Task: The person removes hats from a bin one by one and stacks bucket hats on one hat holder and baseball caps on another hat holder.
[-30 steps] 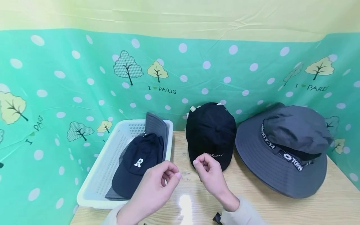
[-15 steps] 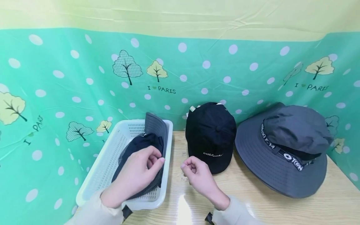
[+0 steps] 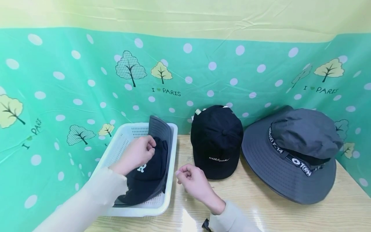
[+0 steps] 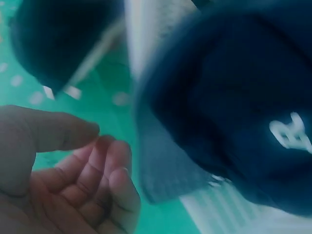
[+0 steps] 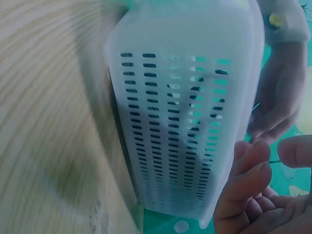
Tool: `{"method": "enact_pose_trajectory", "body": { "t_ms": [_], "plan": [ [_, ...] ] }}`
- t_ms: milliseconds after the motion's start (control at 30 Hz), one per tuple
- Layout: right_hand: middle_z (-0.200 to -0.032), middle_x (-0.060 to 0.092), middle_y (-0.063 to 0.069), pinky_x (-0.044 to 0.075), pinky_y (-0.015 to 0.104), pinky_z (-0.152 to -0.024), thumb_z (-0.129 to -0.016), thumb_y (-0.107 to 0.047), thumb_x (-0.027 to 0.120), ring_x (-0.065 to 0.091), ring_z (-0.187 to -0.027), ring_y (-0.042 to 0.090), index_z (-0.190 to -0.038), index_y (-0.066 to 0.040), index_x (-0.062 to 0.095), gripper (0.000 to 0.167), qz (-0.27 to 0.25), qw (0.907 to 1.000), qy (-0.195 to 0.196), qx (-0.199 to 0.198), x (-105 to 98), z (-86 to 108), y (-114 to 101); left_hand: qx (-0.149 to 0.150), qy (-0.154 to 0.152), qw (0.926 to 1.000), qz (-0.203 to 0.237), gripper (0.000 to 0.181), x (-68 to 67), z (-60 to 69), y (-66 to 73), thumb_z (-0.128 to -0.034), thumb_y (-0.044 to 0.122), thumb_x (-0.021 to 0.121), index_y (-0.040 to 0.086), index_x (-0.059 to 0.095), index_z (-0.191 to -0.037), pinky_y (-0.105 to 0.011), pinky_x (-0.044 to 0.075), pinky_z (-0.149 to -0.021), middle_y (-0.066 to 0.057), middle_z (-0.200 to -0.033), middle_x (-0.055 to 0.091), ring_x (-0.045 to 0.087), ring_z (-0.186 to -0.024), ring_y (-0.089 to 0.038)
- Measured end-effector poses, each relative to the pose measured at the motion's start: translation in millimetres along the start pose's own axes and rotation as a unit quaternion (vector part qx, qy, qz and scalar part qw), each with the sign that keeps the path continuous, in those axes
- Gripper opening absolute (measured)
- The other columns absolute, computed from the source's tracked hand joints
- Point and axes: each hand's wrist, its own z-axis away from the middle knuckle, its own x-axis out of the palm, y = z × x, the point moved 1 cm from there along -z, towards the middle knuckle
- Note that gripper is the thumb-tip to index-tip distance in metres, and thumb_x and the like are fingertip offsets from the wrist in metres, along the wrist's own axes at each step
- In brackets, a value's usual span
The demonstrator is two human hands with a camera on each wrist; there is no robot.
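My left hand [image 3: 138, 150] hovers over the white basket [image 3: 165, 206], above the dark baseball cap with a white letter R [image 3: 157, 164]. In the left wrist view its fingers [image 4: 112, 165] are loosely bent, the thumb near them, with nothing between. A grey brim [image 3: 160, 129] stands up behind that cap, against the basket's right side. My right hand [image 3: 194, 180] hangs over the table just right of the basket, fingers loosely curled and holding nothing. Closest to it on the right is a black baseball cap with white lettering [image 3: 221, 138].
A large grey wide-brimmed hat [image 3: 307, 129] with a lettered band sits at the right of the wooden table [image 3: 237, 203]. Behind everything hangs a green and yellow curtain [image 3: 203, 74] with dots and trees. The basket's slotted side wall [image 5: 175, 112] fills much of the right wrist view.
My left hand has moved left and away from me, over the cap in the basket. The right hand has shifted left from the black cap toward the basket. The hats stay put.
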Motion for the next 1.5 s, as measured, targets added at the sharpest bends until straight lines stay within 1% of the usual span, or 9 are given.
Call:
{"method": "enact_pose_trajectory", "body": {
  "t_ms": [300,467,600,733,1000,1167,1267,1367,1500],
  "plan": [
    [-0.071,0.065,0.002,0.044,0.023,-0.053,-0.093,-0.030,0.060,0.054,-0.056,0.007,-0.100,-0.005,0.061,0.025,0.015,0.9998,-0.011,0.003,14.1,-1.1,0.5,0.016,-0.035,0.9950,-0.092,0.015,16.2,-36.8,-35.3,-0.0855,0.011,0.067,0.003,0.062,-0.097,-0.041,0.050,-0.071,-0.007,-0.083,0.062,0.058,-0.075,-0.023],
    [-0.065,0.059,-0.004,0.043,0.022,-0.053,-0.092,-0.029,0.062,0.049,-0.053,0.005,-0.100,-0.003,0.060,0.027,0.018,0.9996,-0.022,-0.007,21.4,0.6,-0.3,0.023,-0.051,0.9874,-0.148,0.014,26.2,-46.6,-52.3,-0.0833,0.010,0.068,0.002,0.064,-0.094,-0.040,0.050,-0.064,-0.011,-0.087,0.062,0.058,-0.071,-0.024],
    [-0.062,0.055,-0.008,0.042,0.022,-0.052,-0.090,-0.029,0.064,0.047,-0.050,0.005,-0.097,-0.006,0.060,0.024,0.021,0.9996,-0.020,-0.003,25.1,2.1,0.7,0.031,-0.050,0.9838,-0.169,0.011,30.6,-50.7,-61.4,-0.0806,0.008,0.069,0.002,0.065,-0.089,-0.039,0.049,-0.060,-0.011,-0.084,0.062,0.056,-0.066,-0.024],
    [-0.064,0.057,-0.007,0.043,0.021,-0.051,-0.090,-0.028,0.065,0.049,-0.050,0.005,-0.095,-0.006,0.060,0.023,0.018,0.9996,-0.024,-0.001,27.6,2.1,3.1,0.022,-0.050,0.9838,-0.171,0.007,32.9,-52.7,-72.0,-0.0773,0.004,0.067,0.003,0.061,-0.080,-0.037,0.045,-0.056,-0.010,-0.075,0.057,0.051,-0.062,-0.024],
    [-0.064,0.057,-0.005,0.043,0.021,-0.051,-0.090,-0.028,0.065,0.051,-0.047,0.007,-0.096,-0.005,0.059,0.025,0.010,0.9996,-0.026,-0.001,27.1,2.8,1.9,-0.047,-0.057,0.9827,-0.170,0.014,31.7,-51.0,-94.3,-0.0753,0.003,0.066,0.007,0.055,-0.069,-0.035,0.041,-0.048,-0.006,-0.064,0.052,0.050,-0.056,-0.023],
    [-0.065,0.058,-0.005,0.044,0.022,-0.049,-0.091,-0.028,0.064,0.053,-0.046,0.008,-0.097,-0.005,0.059,0.025,0.002,0.9996,-0.029,0.005,27.0,3.2,1.6,-0.052,-0.087,0.9815,-0.162,0.026,33.0,-48.0,-103.0,-0.0772,0.007,0.069,0.011,0.049,-0.061,-0.033,0.038,-0.048,-0.003,-0.057,0.048,0.047,-0.051,-0.021],
    [-0.066,0.058,-0.004,0.045,0.022,-0.048,-0.091,-0.028,0.064,0.053,-0.046,0.009,-0.097,-0.004,0.059,0.025,0.002,0.9995,-0.030,0.005,27.0,3.1,1.8,-0.056,-0.098,0.9813,-0.156,0.020,33.5,-46.9,-105.0,-0.0788,0.008,0.069,0.010,0.053,-0.066,-0.033,0.041,-0.050,-0.003,-0.062,0.051,0.048,-0.055,-0.020],
    [-0.065,0.058,-0.004,0.045,0.022,-0.048,-0.091,-0.028,0.064,0.053,-0.045,0.009,-0.097,-0.004,0.058,0.025,0.002,0.9995,-0.031,0.005,26.8,3.1,2.1,-0.064,-0.095,0.9824,-0.148,0.018,33.7,-46.4,-105.5,-0.0784,0.007,0.068,0.010,0.053,-0.068,-0.033,0.041,-0.051,-0.002,-0.063,0.050,0.048,-0.056,-0.020],
    [-0.063,0.057,-0.004,0.045,0.023,-0.047,-0.091,-0.028,0.064,0.054,-0.044,0.010,-0.097,-0.005,0.058,0.025,0.000,0.9995,-0.032,0.006,26.6,3.4,1.9,-0.069,-0.087,0.9847,-0.134,0.028,34.7,-45.0,-105.8,-0.0764,0.003,0.062,0.013,0.042,-0.060,-0.031,0.032,-0.045,0.000,-0.056,0.039,0.040,-0.050,-0.018]
  ]
}}
